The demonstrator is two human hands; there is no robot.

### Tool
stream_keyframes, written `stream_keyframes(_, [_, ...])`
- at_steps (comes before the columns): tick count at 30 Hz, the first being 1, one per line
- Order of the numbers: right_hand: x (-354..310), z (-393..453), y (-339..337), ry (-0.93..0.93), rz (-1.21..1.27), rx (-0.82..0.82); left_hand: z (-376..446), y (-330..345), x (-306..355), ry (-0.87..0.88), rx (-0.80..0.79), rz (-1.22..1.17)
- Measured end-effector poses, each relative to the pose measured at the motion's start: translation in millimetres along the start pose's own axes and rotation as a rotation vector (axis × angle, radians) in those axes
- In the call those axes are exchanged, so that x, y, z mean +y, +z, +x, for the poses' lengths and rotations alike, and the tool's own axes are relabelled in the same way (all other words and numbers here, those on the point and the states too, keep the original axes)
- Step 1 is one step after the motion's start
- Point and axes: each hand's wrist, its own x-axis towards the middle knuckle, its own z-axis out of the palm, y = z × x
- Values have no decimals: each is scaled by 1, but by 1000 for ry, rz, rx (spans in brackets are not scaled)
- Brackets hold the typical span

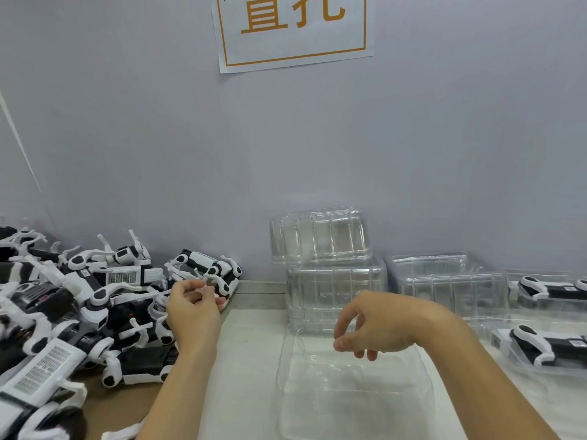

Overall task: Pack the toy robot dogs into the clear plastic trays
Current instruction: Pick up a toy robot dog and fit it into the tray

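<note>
Two bare hands work over a table [254, 344] set against a pale wall [158, 138]. Taking the empty tray [352, 398] at the near middle of the table as the landmark: the right hand [371, 328] hangs just above its far rim, fingers curled loosely downward and a little apart, with nothing visibly held; whether a fingertip touches the clear rim I cannot tell. Left of the tray, the left hand [193, 308] reaches into the edge of the dog pile [73, 312], thumb and fingers pinched on a small white part of a dog [212, 271] lying at the pile's far right edge, close to the wall; the exact part gripped is too small to make out. That pile of white-and-black toy dogs spreads from just left of the tray out to the left edge of view, legs tangled and several bodies lying belly-up with labels showing. Behind the tray stands a stack of trays [327, 271], the top one tilted slightly. Right of that stack, another stack [451, 281] sits by the wall. Farther right of the tray lie two packed trays, the nearer packed tray [540, 347] and a farther packed tray [549, 290], each with a dog inside. High on the wall above the tray hangs a sign [292, 27] with orange characters.
</note>
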Motion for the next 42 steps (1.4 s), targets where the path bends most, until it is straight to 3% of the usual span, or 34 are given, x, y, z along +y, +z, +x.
stream_keyframes(3, [-2, 0, 0, -5, -4, 3, -1, 0, 13, 74, 20, 12])
stream_keyframes(8, [-5, 0, -1, -39, 5, 59, -11, 6, 49, 168, -89, -125])
stream_keyframes(12, [-7, 1, -3, -129, 125, 183, -23, 10, 80, 251, -311, -200])
stream_keyframes(16, [-14, 1, -6, -190, 608, 376, -43, 16, 103, 303, -607, -252])
stream_keyframes(20, [-17, -1, -12, -200, 1153, 251, -64, 26, 109, 323, -897, -255])
stream_keyframes(24, [-14, -2, -13, -225, 1154, 230, -77, 32, 106, 310, -1116, -126])
stream_keyframes(32, [-7, 5, -12, -126, 1042, 522, -78, 26, 110, 211, -1528, 34])
stream_keyframes(35, [6, 6, -16, -65, 1027, 666, -69, 24, 104, 154, -1501, -84])
stream_keyframes(38, [24, 2, -23, -22, 1037, 800, -57, 23, 92, 10, -1237, -270])
stream_keyframes(40, [35, -3, -29, -38, 1063, 830, -49, 25, 76, 51, -981, -109])
stream_keyframes(42, [43, -7, -31, -27, 1039, 834, -46, 27, 56, 140, -863, 208])
